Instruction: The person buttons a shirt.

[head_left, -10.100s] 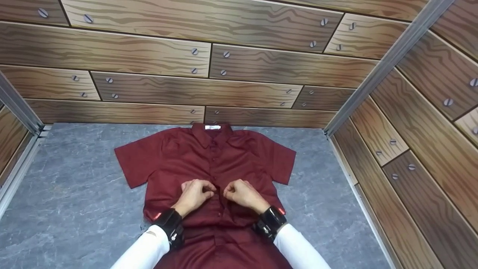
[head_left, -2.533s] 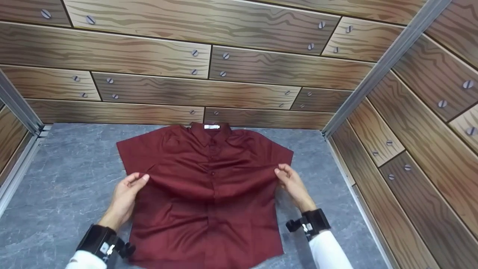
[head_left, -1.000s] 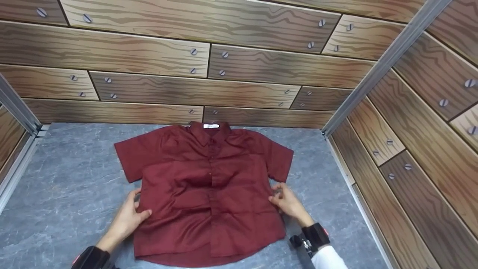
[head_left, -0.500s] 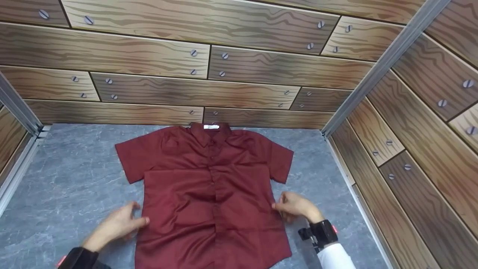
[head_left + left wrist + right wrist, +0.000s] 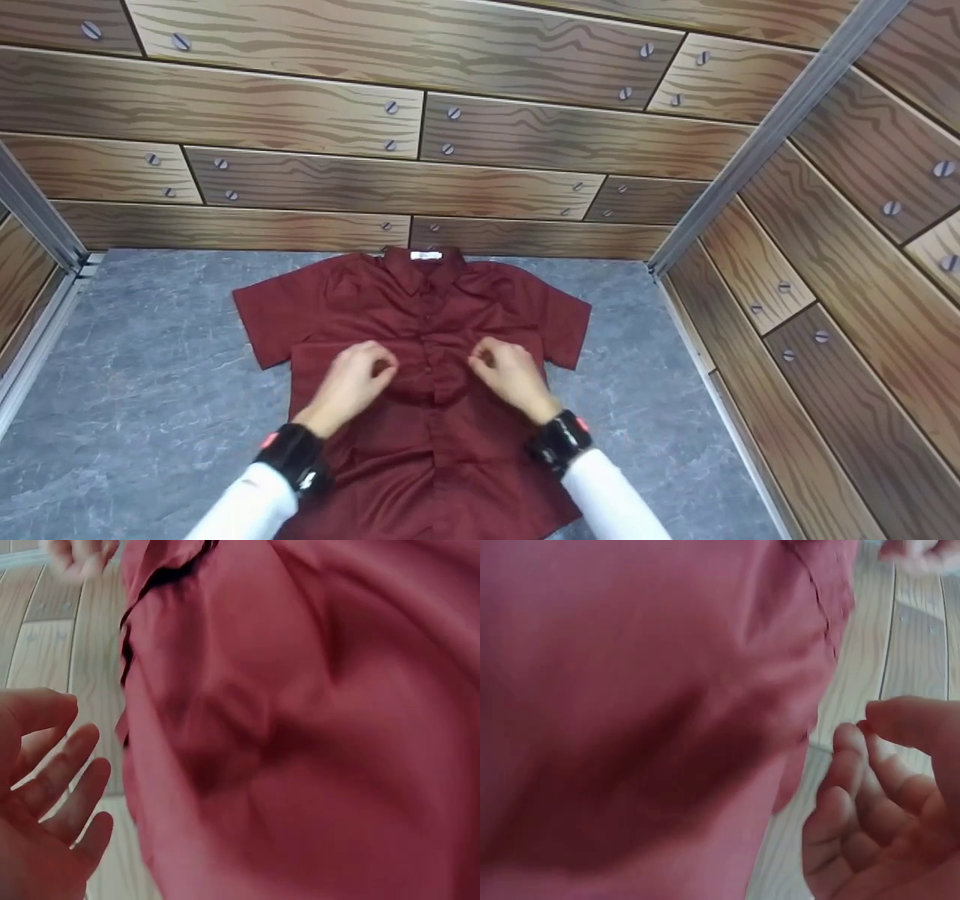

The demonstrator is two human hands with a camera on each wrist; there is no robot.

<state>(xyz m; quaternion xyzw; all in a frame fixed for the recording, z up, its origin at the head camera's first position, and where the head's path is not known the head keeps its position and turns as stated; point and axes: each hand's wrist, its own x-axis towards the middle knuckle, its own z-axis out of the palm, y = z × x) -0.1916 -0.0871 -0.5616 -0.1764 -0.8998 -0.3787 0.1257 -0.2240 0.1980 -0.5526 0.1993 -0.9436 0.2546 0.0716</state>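
A dark red short-sleeved button-up shirt [image 5: 405,435] lies front up on the grey surface, its collar [image 5: 442,274] towards the back wall. Above the left side of its chest is my left hand [image 5: 354,384], the fingers loosely bent with a gap to the thumb. My right hand [image 5: 516,376] hovers over the opposite side, thumb close to the fingertips. Neither hand holds any cloth. Both wrist views show the shirt's fabric [image 5: 300,727] apart from the fingers. Part of the shirt's lower edge is out of the head view, and the forearms hide parts of its sides.
Wood-patterned panels [image 5: 315,180] stand right behind the collar. Another panelled wall [image 5: 825,300] rises on the right, with a metal corner post [image 5: 780,135] between. Grey marbled surface [image 5: 165,390] spreads on either side of the shirt.
The hands earlier pulled the shirt's body out by its sides and lowered it flat. Since half a second ago both have moved inward from the side edges to above the chest.
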